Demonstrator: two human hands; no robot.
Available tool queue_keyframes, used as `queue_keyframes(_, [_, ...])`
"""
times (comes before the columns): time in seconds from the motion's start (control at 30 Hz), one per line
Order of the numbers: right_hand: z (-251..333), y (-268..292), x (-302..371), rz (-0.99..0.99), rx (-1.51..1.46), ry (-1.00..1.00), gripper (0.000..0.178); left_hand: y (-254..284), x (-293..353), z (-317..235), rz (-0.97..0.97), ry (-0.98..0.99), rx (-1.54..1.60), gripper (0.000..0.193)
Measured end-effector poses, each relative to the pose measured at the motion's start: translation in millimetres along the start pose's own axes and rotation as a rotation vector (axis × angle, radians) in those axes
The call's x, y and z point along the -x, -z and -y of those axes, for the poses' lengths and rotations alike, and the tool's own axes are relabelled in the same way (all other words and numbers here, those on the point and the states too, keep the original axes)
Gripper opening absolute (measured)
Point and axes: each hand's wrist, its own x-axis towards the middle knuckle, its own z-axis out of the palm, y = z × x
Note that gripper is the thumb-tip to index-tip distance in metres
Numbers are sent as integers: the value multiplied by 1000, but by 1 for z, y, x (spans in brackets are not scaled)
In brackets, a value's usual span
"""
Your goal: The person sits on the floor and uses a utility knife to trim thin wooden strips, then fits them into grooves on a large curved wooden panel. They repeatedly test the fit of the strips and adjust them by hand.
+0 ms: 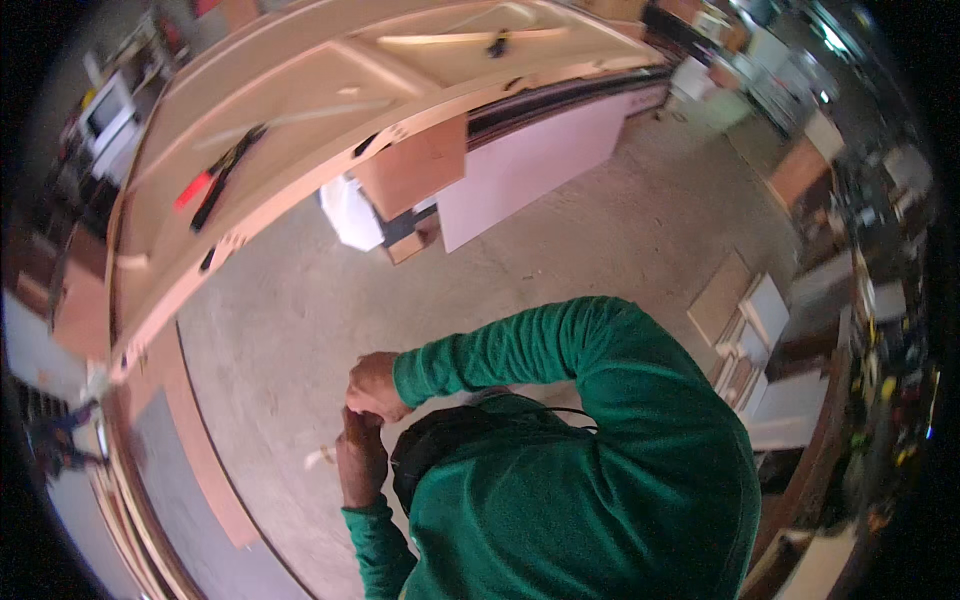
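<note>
In front of my chest my two hands meet, out over the concrete floor. My right hand (378, 386) is closed, its fingers curled at the top of my left hand (361, 432), which is closed too. Whatever lies between the fingers is hidden. Close beside my left wrist shows a small pale strip (320, 457), blurred; I cannot tell whether it is held. A dark thing (430, 445), perhaps cloth, sits against my green sweater. The nearest large thing is a wooden frame panel (300, 95), with a red-and-black hand tool (222, 180) lying on it.
A small dark and yellow tool (498, 43) also lies on the panel. Beneath its edge stand a cardboard box (425, 165) and a pale pink board (540, 165). Wood offcuts (745, 335) lean at the right. Long boards (195, 430) lie at the left.
</note>
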Motion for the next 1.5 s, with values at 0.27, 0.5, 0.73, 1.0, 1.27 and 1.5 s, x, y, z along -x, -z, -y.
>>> queue_keyframes(0.27, [-50,16,50,-26,65,-146,25,-27,-59,11,306,-163,91,21])
queue_keyframes(0.5, [-113,64,70,-137,114,-145,27,-63,-124,-33,125,-175,41,10])
queue_keyframes(0.73, [-153,133,82,63,-12,-167,21,-80,-170,-69,77,-34,42,24])
queue_keyframes(1.0, [-317,287,196,-807,-77,-123,27,-69,-174,-67,-228,173,104,26])
queue_keyframes(1.27, [-676,423,293,300,784,-1214,91,-32,-118,-35,-614,449,192,41])
queue_keyframes(1.5, [-815,380,347,-869,-458,-1103,69,-23,-40,-14,-849,643,256,46])
